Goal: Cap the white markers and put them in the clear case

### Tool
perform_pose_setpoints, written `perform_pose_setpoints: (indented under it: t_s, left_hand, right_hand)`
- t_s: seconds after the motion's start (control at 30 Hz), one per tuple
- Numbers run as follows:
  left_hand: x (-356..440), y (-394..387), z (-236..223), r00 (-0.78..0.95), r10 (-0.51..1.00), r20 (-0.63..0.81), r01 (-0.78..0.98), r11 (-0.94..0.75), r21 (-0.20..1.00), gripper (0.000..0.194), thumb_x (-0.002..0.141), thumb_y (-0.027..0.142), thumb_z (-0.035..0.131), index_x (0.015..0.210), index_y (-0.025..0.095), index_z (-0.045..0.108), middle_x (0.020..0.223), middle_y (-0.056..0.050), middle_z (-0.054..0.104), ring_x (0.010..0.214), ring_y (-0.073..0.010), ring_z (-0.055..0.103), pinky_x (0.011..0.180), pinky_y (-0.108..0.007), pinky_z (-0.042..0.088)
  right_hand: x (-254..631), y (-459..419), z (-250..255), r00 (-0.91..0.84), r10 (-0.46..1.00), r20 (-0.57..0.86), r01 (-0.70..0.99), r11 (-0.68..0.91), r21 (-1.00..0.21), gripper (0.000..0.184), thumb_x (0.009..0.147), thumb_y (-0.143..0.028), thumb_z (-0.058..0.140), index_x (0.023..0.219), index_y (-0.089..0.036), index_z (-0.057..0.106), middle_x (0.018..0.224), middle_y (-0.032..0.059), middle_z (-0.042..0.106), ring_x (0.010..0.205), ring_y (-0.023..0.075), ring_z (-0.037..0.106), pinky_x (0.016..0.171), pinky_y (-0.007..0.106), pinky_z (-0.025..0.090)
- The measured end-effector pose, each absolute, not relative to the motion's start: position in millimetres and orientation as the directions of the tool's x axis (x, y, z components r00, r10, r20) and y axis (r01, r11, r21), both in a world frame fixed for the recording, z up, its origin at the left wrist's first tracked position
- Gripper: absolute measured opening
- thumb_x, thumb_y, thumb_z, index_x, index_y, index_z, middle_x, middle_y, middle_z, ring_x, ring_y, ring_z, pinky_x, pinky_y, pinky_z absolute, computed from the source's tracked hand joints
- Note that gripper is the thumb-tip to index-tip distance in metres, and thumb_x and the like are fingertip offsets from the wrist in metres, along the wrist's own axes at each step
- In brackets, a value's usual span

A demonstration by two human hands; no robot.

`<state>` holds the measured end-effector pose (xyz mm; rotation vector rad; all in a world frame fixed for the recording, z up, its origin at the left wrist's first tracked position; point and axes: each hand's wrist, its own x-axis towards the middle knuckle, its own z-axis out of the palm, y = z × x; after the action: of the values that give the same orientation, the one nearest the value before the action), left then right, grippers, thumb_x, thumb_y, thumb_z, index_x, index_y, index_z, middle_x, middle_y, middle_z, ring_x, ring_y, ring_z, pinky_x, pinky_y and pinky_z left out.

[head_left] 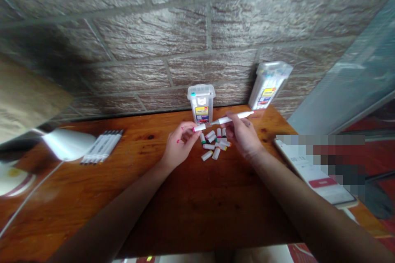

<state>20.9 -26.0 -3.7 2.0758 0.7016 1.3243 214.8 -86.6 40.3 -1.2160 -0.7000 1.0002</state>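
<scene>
Before you on the worktop (197, 201) lie the loose caps (217, 154). From them, your near case (202, 113) stands at twelve o'clock, by the wall (123, 33); the far case (263, 90), with markers in it, at one; your phone (308, 164) between three and four; the marker row (101, 148) at nine.

A bumpy brick wall (185, 28) is at twelve o'clock. On the worktop (197, 209), a white cone (70, 144) with a cord (33, 195) sits at nine o'clock, a lit screen (317, 189) at four.
</scene>
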Motion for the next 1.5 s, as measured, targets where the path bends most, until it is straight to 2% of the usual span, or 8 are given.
perform_pose_setpoints:
  t_s: [0.2, 0.57, 0.73, 0.87, 1.0, 1.2, 1.3, 1.5]
  left_hand:
    - [20.0, -26.9, -4.5, 0.377, 0.682, 0.627, 0.128, -0.708, 0.694, 0.018, 0.094, 0.030, 0.066, 0.107, 0.019, 0.063, 0.103, -0.005, 0.072, 0.076, -0.0116, 0.069, 0.069, -0.022, 0.055]
    - [19.2, -29.0, -1.2, 0.378, 0.677, 0.631, 0.209, -0.727, 0.654, 0.024, 0.093, 0.032, 0.067, 0.112, 0.019, 0.069, 0.093, -0.004, 0.078, 0.071, -0.0117, 0.071, 0.066, -0.020, 0.055]
    - [18.4, -30.2, -0.6, 0.436, 0.643, 0.630, 0.184, -0.749, 0.637, 0.022, 0.092, 0.031, 0.068, 0.110, 0.018, 0.071, 0.094, -0.004, 0.079, 0.074, -0.0133, 0.073, 0.066, -0.020, 0.057]
    - [17.6, -29.9, 0.2, 0.459, 0.631, 0.625, 0.165, -0.752, 0.638, 0.021, 0.093, 0.030, 0.068, 0.110, 0.019, 0.071, 0.094, -0.004, 0.079, 0.073, -0.0126, 0.073, 0.067, -0.019, 0.057]
    - [18.1, -29.4, 0.6, 0.478, 0.605, 0.636, 0.166, -0.774, 0.612, 0.021, 0.092, 0.031, 0.069, 0.108, 0.018, 0.072, 0.095, -0.004, 0.079, 0.073, -0.0127, 0.072, 0.064, -0.019, 0.055]
    - [18.1, -31.1, 1.5, 0.478, 0.569, 0.668, 0.145, -0.802, 0.580, 0.019, 0.091, 0.030, 0.071, 0.105, 0.017, 0.072, 0.089, -0.004, 0.079, 0.068, -0.0115, 0.071, 0.062, -0.019, 0.055]
    - [18.7, -31.7, 2.0, 0.496, 0.570, 0.655, 0.149, -0.799, 0.582, 0.020, 0.091, 0.031, 0.071, 0.105, 0.018, 0.072, 0.093, -0.005, 0.079, 0.072, -0.0122, 0.072, 0.065, -0.020, 0.056]
    - [19.5, -33.4, 1.1, 0.452, 0.602, 0.658, 0.152, -0.779, 0.609, 0.023, 0.088, 0.032, 0.074, 0.107, 0.019, 0.073, 0.097, -0.005, 0.080, 0.076, -0.0128, 0.074, 0.071, -0.021, 0.059]
  right_hand:
    - [208.9, -91.3, 47.8, 0.409, 0.912, -0.017, -0.135, 0.042, -0.990, 0.044, 0.076, -0.056, 0.070, 0.054, -0.019, 0.060, 0.037, -0.0047, 0.041, 0.038, 0.0082, 0.031, 0.039, 0.024, 0.023]
    - [211.4, -92.5, 52.1, 0.437, 0.897, 0.063, -0.041, 0.090, -0.995, 0.045, 0.072, -0.060, 0.073, 0.063, -0.017, 0.065, 0.041, -0.0050, 0.046, 0.040, 0.0088, 0.037, 0.042, 0.025, 0.031]
    - [207.8, -92.6, 44.9, 0.266, 0.957, 0.114, -0.017, 0.122, -0.992, 0.047, 0.074, -0.061, 0.073, 0.061, -0.017, 0.064, 0.044, -0.0049, 0.047, 0.041, 0.0077, 0.037, 0.041, 0.024, 0.031]
    - [207.0, -92.2, 42.8, 0.165, 0.976, 0.143, -0.051, 0.153, -0.987, 0.044, 0.074, -0.059, 0.076, 0.076, -0.016, 0.070, 0.054, -0.0040, 0.055, 0.045, 0.0075, 0.043, 0.042, 0.024, 0.035]
    - [204.7, -93.7, 41.8, 0.068, 0.983, 0.168, -0.044, 0.171, -0.984, 0.038, 0.075, -0.049, 0.080, 0.089, -0.015, 0.071, 0.074, 0.0004, 0.067, 0.055, 0.0077, 0.053, 0.047, 0.022, 0.043]
    - [202.2, -95.8, 40.4, -0.036, 0.987, 0.158, -0.041, 0.156, -0.987, 0.038, 0.078, -0.047, 0.079, 0.096, -0.016, 0.069, 0.077, 0.0001, 0.067, 0.053, 0.0068, 0.050, 0.046, 0.022, 0.044]
    - [202.7, -95.9, 41.9, -0.028, 0.981, 0.189, 0.003, 0.190, -0.982, 0.041, 0.078, -0.055, 0.076, 0.090, -0.016, 0.070, 0.078, 0.0014, 0.067, 0.055, 0.0081, 0.052, 0.047, 0.023, 0.044]
    - [201.9, -95.8, 43.5, 0.063, 0.995, 0.081, 0.079, 0.076, -0.994, 0.072, 0.084, -0.082, 0.042, 0.068, -0.016, 0.065, 0.052, -0.0015, 0.053, 0.043, 0.0087, 0.045, 0.042, 0.025, 0.036]
